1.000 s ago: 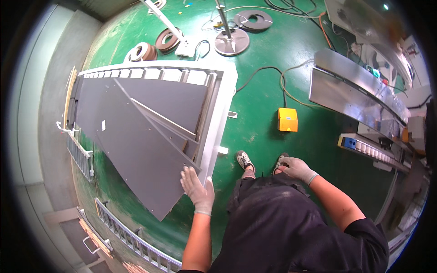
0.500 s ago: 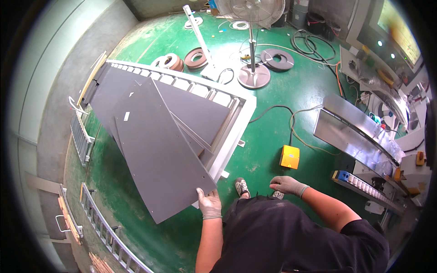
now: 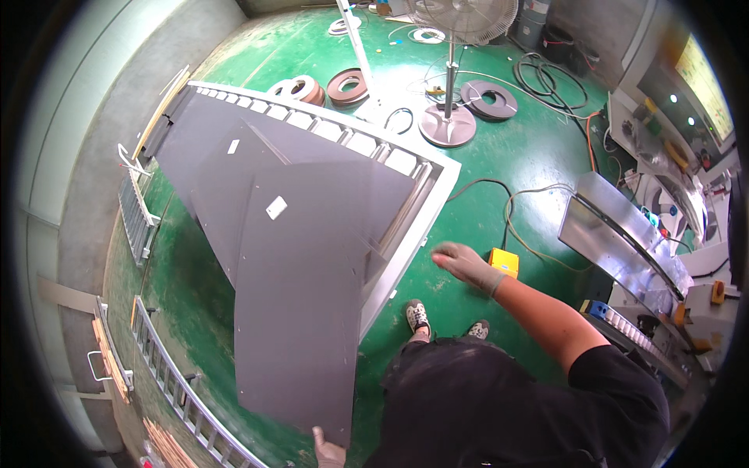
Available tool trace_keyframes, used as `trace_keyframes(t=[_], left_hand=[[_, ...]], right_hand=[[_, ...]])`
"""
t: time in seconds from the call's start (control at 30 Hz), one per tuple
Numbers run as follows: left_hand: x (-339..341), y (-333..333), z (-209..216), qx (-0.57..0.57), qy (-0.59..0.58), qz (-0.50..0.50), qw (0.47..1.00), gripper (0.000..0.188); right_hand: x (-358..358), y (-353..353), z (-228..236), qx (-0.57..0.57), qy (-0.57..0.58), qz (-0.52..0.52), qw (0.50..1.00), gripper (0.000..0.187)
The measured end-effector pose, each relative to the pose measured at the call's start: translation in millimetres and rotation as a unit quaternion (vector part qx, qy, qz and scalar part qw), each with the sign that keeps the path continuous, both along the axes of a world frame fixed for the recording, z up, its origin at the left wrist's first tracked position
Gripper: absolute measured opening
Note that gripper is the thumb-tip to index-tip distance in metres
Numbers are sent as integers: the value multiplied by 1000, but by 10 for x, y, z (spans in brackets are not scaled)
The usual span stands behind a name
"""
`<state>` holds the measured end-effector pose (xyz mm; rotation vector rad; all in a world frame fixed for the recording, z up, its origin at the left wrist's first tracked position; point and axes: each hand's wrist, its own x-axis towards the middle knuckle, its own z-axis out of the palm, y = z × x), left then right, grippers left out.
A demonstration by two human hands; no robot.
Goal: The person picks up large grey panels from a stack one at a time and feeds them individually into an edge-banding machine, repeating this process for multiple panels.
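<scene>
A long dark grey panel [image 3: 304, 273] with a white label [image 3: 276, 207] reaches toward me over the near end of a stack of grey panels [image 3: 211, 136]. My left hand [image 3: 329, 452], in a pale glove, grips its near edge at the right corner. The thumb lies on the top face; the fingers beneath are hidden. My gloved right hand [image 3: 466, 267] hovers beside the right side of the conveyor frame [image 3: 406, 265], its fingers loosely stretched and slightly blurred. Nothing shows in it, and it is apart from the panel. Bare pinkish fingertips show there.
A yellow box [image 3: 504, 262] with a cable lies on the green floor right of my feet. Beyond the frame stand a fan [image 3: 450, 125] and rolls of edge band [image 3: 489, 100]. Machinery [image 3: 608, 226] lines the right side; a metal roller rack [image 3: 183, 398] curves along the left.
The long panel has come nearer and swung more lengthwise toward me, drawn by my left hand. My right hand has moved forward and left, toward the frame.
</scene>
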<state>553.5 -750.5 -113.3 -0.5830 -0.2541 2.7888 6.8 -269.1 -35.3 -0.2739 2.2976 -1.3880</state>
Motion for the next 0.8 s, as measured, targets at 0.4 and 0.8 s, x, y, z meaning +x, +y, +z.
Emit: trace_keyframes(t=[0.4, 0.8], left_hand=[[-1184, -638, 995, -757, -434, -71, 483, 73], [-3082, -901, 2118, -886, -247, -236, 313, 62]], right_hand=[[-705, -113, 101, 157, -18, -5, 987, 69], [-245, 1647, 1488, 140, -33, -46, 989, 46]])
